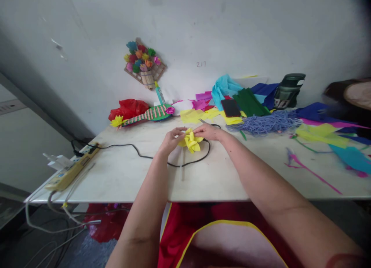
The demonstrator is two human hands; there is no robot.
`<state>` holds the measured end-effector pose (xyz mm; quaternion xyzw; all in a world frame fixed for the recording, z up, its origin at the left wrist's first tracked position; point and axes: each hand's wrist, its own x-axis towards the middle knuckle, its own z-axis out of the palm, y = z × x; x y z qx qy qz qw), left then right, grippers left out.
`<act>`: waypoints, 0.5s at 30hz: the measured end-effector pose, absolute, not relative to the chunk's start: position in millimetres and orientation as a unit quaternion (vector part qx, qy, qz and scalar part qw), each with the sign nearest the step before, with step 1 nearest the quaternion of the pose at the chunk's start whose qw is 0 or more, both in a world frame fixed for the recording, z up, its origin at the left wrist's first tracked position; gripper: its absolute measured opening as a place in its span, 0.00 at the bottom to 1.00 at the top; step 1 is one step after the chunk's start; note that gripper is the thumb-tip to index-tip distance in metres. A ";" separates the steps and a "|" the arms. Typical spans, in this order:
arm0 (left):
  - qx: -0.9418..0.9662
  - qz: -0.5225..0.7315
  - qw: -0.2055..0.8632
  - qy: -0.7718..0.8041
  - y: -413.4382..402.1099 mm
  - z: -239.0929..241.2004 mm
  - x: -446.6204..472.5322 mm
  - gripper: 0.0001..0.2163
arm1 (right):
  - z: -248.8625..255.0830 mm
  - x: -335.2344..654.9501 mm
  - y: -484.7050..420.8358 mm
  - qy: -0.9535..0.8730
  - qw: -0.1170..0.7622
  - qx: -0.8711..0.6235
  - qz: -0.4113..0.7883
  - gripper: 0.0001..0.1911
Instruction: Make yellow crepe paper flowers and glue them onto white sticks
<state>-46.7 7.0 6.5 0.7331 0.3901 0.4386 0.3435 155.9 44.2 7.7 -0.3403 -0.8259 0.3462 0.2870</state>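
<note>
A yellow paper flower [191,140] with several pointed petals is held above the table between my two hands. My left hand [171,139] has its fingers closed on the flower's left side. From the right, my right hand [211,132] pinches a petal near the upper edge. A pale thin stem [182,171] appears to run down below the flower. Just behind my right hand shows a grey pointed blade [202,121], perhaps of scissors, mostly hidden. A black cable [197,161] loops on the table under the flower.
A yellow power strip [72,167] lies at the left edge. Behind my hands are a green lute-shaped craft [153,112], a phone [230,108], coloured crepe paper [251,102], purple yarn [261,124] and a dark bottle [289,91]. Paper scraps [321,134] lie at right.
</note>
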 end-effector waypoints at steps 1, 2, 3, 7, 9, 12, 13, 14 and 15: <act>0.723 0.442 0.359 0.391 7.3 5.9 -46.3 0.11 | 7.9 156.2 44.1 -0.823 0.292 -0.341 0.347 0.16; 0.711 0.443 0.377 0.395 7.6 5.3 -46.0 0.13 | 8.1 156.4 44.0 -0.821 0.298 -0.341 0.349 0.16; 0.698 0.442 0.395 0.402 7.9 4.8 -45.7 0.14 | 8.5 156.5 43.8 -0.819 0.303 -0.339 0.351 0.16; 0.652 0.457 0.434 0.421 8.0 4.6 -46.5 0.18 | 10.7 155.9 42.2 -0.812 0.322 -0.337 0.351 0.15; 0.630 0.481 0.444 0.418 7.0 5.6 -47.5 0.18 | 12.1 155.1 41.2 -0.810 0.332 -0.342 0.343 0.16; 0.600 0.494 0.489 0.396 5.4 7.1 -48.6 0.19 | 13.5 154.0 40.3 -0.804 0.352 -0.341 0.337 0.16; 0.594 0.491 0.507 0.386 5.0 7.5 -48.8 0.20 | 13.5 153.6 40.4 -0.800 0.362 -0.339 0.338 0.16; 0.590 0.485 0.523 0.378 4.7 7.8 -48.8 0.20 | 13.3 153.2 40.7 -0.796 0.372 -0.337 0.339 0.16; 0.588 0.477 0.536 0.373 4.5 8.0 -48.8 0.20 | 12.9 152.8 41.1 -0.792 0.382 -0.335 0.339 0.17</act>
